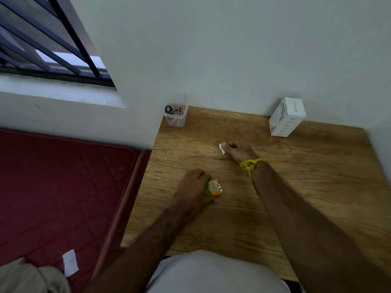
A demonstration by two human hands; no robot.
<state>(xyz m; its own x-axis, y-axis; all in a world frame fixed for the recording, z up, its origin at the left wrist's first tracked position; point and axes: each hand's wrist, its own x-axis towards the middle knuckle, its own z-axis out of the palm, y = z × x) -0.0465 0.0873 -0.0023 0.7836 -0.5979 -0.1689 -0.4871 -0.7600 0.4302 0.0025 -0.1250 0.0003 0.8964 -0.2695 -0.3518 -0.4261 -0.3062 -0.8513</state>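
1. Packet: small, green and orange with a white patch. It lies on the desk, toward the near left part. Only its right end shows past the fingers.
2. Left hand: comes in from the left, knuckles up, with the fingers curled round the packet and gripping it. Hand and packet are both down on the wood.
3. Scrap: small piece of white paper farther out on the desk, beyond the packet and to its right, well apart from it.
4. Right hand: the arm is stretched forward across the desk. The fingers are curled in, and thumb and fingertip pinch the scrap's right edge, so a white corner sticks out to the left. The hand sits low at the surface. Cannot tell whether the scrap touches the wood.
5. Thread: yellow, knotted round the right wrist, with loose ends hanging.
6. Cup: clear plastic, in the far left corner of the desk against the wall. It holds black-handled scissors and some pens, one of them pink.
7. Box: white, at the far right of the desk against the wall, with a small orange mark on its top face.
8. Mattress: dark red and quilted, just left of the desk and lower. A white slip lies on its near end, beside a beige cloth.
9. Window: barred, upper left, above the mattress.
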